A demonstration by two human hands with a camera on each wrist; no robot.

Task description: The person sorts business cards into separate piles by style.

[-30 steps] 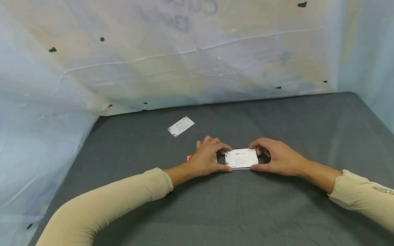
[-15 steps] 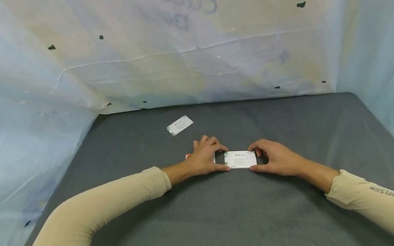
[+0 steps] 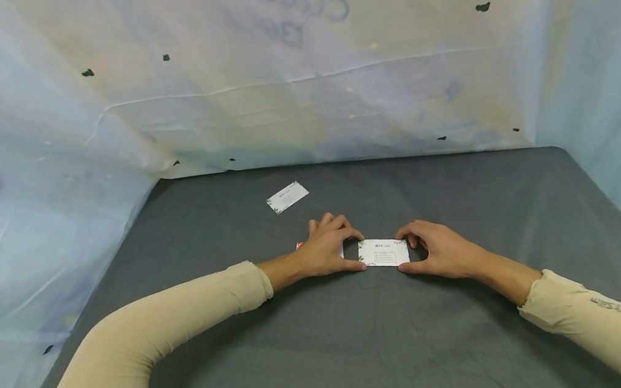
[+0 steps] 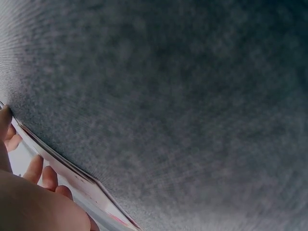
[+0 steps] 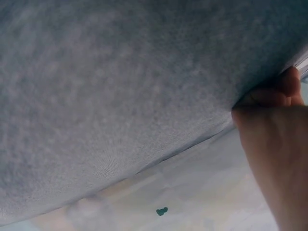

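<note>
A white card (image 3: 383, 253) with green leaf corners lies flat on the grey cloth (image 3: 385, 348) between both hands. My left hand (image 3: 359, 251) pinches its left end between curled index finger and thumb. My right hand (image 3: 406, 252) pinches the right end the same way. Under the left palm lies another card with a red edge (image 3: 299, 246), mostly hidden. The left wrist view shows thin card edges (image 4: 72, 178) against the cloth beside my fingers (image 4: 45, 175). In the right wrist view, only my right hand's side (image 5: 274, 144) and blurred cloth are visible.
A second white card (image 3: 287, 197) lies alone on the cloth, up and to the left of the hands. Pale blue plastic sheeting (image 3: 242, 89) walls the cloth in at the back, the left and the far right.
</note>
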